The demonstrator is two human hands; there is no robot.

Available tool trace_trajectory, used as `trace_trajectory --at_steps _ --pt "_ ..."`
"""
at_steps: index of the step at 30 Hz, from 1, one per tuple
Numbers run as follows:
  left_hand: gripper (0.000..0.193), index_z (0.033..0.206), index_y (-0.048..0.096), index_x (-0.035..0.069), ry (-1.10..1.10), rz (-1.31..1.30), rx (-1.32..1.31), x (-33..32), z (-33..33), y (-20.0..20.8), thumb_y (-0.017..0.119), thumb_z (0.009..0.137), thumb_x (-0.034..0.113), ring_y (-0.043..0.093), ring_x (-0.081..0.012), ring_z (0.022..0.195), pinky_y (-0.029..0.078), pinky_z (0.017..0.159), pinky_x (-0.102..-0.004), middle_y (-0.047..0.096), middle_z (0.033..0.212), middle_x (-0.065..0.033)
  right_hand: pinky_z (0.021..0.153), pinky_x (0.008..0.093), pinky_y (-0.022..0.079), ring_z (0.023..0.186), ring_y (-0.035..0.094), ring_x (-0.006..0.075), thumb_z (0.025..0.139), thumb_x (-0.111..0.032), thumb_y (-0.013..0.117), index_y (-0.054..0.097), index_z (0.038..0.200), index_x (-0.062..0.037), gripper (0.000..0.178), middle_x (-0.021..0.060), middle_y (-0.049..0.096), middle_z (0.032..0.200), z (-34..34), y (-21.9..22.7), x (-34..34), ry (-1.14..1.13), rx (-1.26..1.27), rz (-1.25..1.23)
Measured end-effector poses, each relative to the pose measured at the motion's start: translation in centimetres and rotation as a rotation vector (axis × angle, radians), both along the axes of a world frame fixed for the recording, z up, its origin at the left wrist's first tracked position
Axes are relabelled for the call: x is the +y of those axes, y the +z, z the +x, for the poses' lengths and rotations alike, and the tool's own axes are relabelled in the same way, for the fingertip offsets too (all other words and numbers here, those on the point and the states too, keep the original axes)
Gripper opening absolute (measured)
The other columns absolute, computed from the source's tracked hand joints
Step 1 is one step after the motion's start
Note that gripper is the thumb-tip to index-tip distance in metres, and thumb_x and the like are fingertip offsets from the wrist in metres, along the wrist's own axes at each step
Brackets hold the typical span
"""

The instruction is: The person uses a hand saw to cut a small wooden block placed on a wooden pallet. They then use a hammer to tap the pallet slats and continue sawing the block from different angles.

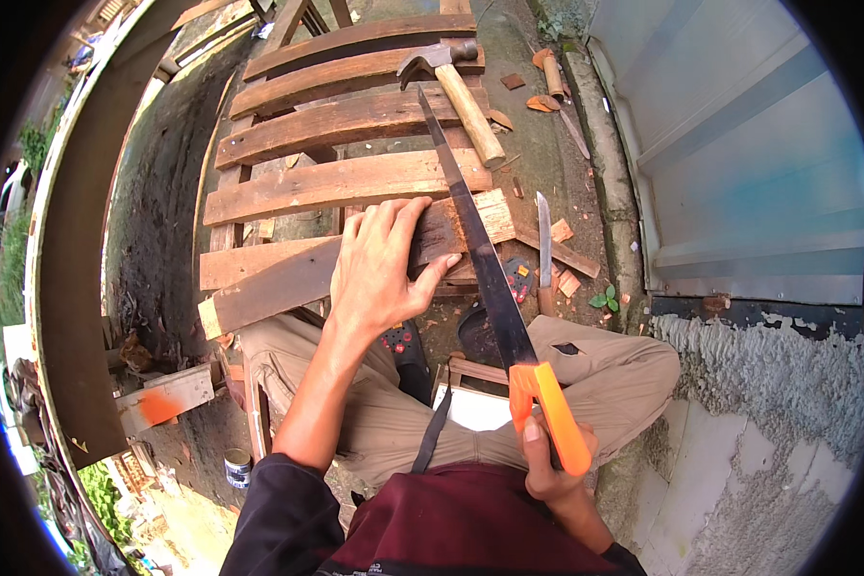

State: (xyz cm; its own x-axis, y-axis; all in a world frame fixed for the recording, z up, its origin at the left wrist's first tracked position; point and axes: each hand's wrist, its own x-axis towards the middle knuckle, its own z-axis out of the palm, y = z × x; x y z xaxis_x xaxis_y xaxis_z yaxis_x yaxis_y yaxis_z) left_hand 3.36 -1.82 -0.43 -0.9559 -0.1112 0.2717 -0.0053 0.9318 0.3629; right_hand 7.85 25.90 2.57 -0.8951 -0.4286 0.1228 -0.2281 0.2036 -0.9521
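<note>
My right hand [554,463] is wrapped round the orange handle of a hand saw [490,269], whose long dark blade points away from me. The blade crosses a wooden board [288,280] near its paler right end, where reddish sawdust lies beside the blade. Over the board's top lies my left hand [384,259], its fingers on the far side and its thumb on the near side, gripping it. The board rests at a slant on a slatted wooden frame [346,180]. A claw hammer [466,106] with a wooden handle lies on the slats, right of the saw tip.
A long knife [544,240] stands out among wood offcuts [568,283] to the right. Farther off are another blade [574,132] and a wooden piece [550,72]. A metal panel [739,134] rises at the right. A small can [237,468] stands at lower left.
</note>
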Motion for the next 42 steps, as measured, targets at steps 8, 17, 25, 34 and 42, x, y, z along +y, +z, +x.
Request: trace_trajectory --at_steps 8,17,25,34,42 --pt "0.064 0.133 0.059 0.004 0.037 0.023 -0.016 -0.5 -0.4 0.2 0.081 0.082 0.035 0.059 -0.0361 0.114 0.043 0.101 -0.0457 0.064 0.122 -0.0158 0.05 0.0277 0.04 0.057 0.051 0.0046 0.096 -0.007 0.067 0.066 0.087 0.0024 0.013 0.0019 0.059 0.065 -5.5 0.0 -5.7 0.01 -0.22 -0.171" --pt "0.066 0.133 0.059 0.003 0.036 0.006 0.011 -0.3 -0.6 0.2 0.082 0.08 0.035 0.059 -0.0359 0.113 0.043 0.101 -0.0462 0.063 0.122 -0.0151 0.049 0.0298 0.04 0.049 0.052 0.0125 0.093 -0.001 0.064 0.068 0.089 0.0055 0.008 0.0064 0.057 0.061 -5.0 -0.3 -3.6 0.001 -0.335 -0.146" --pt "0.065 0.133 0.059 0.003 0.016 0.001 0.022 -0.2 -0.7 0.3 0.081 0.081 0.035 0.059 -0.0356 0.112 0.043 0.1 -0.0459 0.063 0.121 -0.0149 0.047 0.0331 0.044 0.046 0.056 0.0193 0.09 -0.001 0.064 0.068 0.094 0.0084 0.011 0.006 0.054 0.059 -0.7 -1.4 0.7 0.043 0.062 0.025" --pt "0.066 0.134 0.059 0.003 0.03 0.006 0.03 -0.2 -0.8 0.3 0.081 0.081 0.036 0.059 -0.0356 0.112 0.044 0.099 -0.0445 0.063 0.121 -0.0162 0.048 0.0266 0.034 0.056 0.045 0.002 0.097 -0.005 0.065 0.062 0.079 0.0006 0.019 -0.0047 0.053 0.061 -5.7 -1.8 -5.5 -0.006 -0.431 -0.358" --pt "0.064 0.133 0.06 0.002 0.014 -0.03 0.088 -0.3 -1.4 -0.1 0.081 0.081 0.035 0.059 -0.0358 0.109 0.044 0.098 -0.0457 0.063 0.116 -0.0165 0.047 0.0334 0.043 0.046 0.056 0.0198 0.091 -0.005 0.066 0.068 0.089 0.0031 0.008 0.0071 0.057 0.061 -0.6 -1.7 0.0 0.001 -0.122 -0.056"
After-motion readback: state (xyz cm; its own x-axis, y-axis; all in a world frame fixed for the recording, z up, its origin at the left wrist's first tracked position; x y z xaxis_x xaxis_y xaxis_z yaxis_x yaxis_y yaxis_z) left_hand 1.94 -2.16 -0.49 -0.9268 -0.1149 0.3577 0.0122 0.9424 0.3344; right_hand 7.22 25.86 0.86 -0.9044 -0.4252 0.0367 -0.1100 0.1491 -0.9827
